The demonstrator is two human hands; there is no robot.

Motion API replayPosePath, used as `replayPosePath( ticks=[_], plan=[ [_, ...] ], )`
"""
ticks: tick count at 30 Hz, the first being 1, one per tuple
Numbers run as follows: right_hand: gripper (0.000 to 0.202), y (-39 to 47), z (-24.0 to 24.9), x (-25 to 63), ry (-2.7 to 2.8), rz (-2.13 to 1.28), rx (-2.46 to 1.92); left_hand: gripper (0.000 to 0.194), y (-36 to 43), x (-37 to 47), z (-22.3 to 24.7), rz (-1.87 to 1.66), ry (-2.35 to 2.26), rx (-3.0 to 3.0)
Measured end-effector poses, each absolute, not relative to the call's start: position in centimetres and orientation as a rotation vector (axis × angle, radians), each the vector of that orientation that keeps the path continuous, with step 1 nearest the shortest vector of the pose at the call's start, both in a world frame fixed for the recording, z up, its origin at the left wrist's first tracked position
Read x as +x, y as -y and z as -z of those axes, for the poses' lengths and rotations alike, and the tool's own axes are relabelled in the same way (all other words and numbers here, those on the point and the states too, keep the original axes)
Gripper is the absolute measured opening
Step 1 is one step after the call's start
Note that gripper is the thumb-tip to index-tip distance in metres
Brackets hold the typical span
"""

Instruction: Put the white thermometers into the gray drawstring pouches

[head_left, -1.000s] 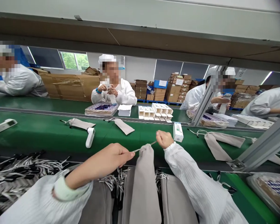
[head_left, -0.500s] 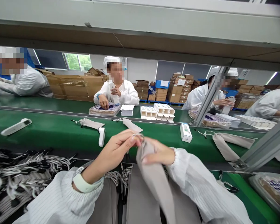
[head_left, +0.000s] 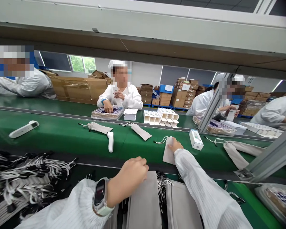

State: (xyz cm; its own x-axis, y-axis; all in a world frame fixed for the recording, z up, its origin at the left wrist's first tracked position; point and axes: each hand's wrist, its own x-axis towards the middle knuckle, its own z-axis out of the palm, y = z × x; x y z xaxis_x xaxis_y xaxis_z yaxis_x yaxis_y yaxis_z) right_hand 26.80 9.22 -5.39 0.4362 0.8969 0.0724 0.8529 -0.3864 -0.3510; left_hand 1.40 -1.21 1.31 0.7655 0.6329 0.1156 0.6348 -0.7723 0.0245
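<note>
My right hand (head_left: 175,145) reaches out over the green conveyor belt (head_left: 133,148), fingers on a grey drawstring pouch (head_left: 168,155). The pouch lies flat against the belt, its white cord trailing left. My left hand (head_left: 131,178) is nearer to me, closed with its fingers curled under, above a stack of grey pouches (head_left: 145,203); its fingertips are hidden. Another stack of pouches (head_left: 183,206) lies just right of it, with bunched cords (head_left: 162,184) between them. More pouches (head_left: 100,128), (head_left: 141,132) and a white handheld device (head_left: 111,142) rest on the belt.
A small white box (head_left: 196,140) and another white device (head_left: 23,129) lie on the belt. Heaped corded pouches (head_left: 21,181) fill the left. A slanted metal post (head_left: 264,159) stands right, a shelf beam (head_left: 133,19) overhead. Co-workers (head_left: 124,95) sit across the line beside open white boxes (head_left: 160,117).
The pouch that was between both hands now lies on the belt under my right hand, which has moved forward and right. My left hand has come down nearer the stack.
</note>
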Motion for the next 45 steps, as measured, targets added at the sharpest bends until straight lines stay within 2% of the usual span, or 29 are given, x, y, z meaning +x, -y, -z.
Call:
replayPosePath(
  ticks=[4,8,10,14,18,24,27,31,38,40,43,45],
  plan=[
    [0.059,-9.0,4.0,25.6,1.515,-0.098,-2.33,0.008,2.0,1.7,-1.2,0.148,0.986,-2.865],
    [0.042,-9.9,2.5,19.7,1.882,-0.522,-1.806,0.008,2.1,0.9,-1.0,0.15,0.988,-2.91],
    [0.034,-11.0,2.8,14.8,1.992,-0.711,-1.696,0.009,2.0,0.2,-1.4,0.127,0.993,-2.95],
    [0.031,-13.8,4.1,5.3,1.935,-0.808,-1.714,0.011,2.3,-0.9,-2.6,0.181,0.881,-3.064],
    [0.029,-15.5,4.8,1.4,1.783,-0.846,-1.749,0.011,2.4,-1.1,-3.3,0.248,0.78,-3.114],
    [0.023,-13.5,3.4,7.5,1.671,-1.09,-1.514,0.018,1.1,-0.5,-3.4,0.386,1.02,-3.189],
    [0.037,-10.2,1.1,13.1,1.506,-1.172,-1.257,0.018,0.6,0.0,-3.3,0.552,1.16,-3.299],
    [0.057,-4.9,-1.6,18.6,1.171,-1.463,-0.748,0.018,0.4,0.6,-3.0,0.786,1.293,-3.39],
    [0.081,-1.9,-2.2,19.9,1.131,-1.508,-0.706,0.014,0.2,1.2,-3.2,1.059,1.281,-3.405],
    [0.072,-2.0,-2.3,19.9,1.122,-1.488,-0.717,0.014,0.1,1.3,-3.0,1.133,1.287,-3.379],
    [0.039,-2.0,-2.0,19.8,1.221,-1.511,-0.762,0.014,0.0,1.5,-2.5,1.328,1.318,-3.289],
    [0.025,-1.9,-1.5,19.6,1.398,-1.545,-0.827,0.014,0.0,1.7,-2.1,1.443,1.359,-3.228]
  ],
)
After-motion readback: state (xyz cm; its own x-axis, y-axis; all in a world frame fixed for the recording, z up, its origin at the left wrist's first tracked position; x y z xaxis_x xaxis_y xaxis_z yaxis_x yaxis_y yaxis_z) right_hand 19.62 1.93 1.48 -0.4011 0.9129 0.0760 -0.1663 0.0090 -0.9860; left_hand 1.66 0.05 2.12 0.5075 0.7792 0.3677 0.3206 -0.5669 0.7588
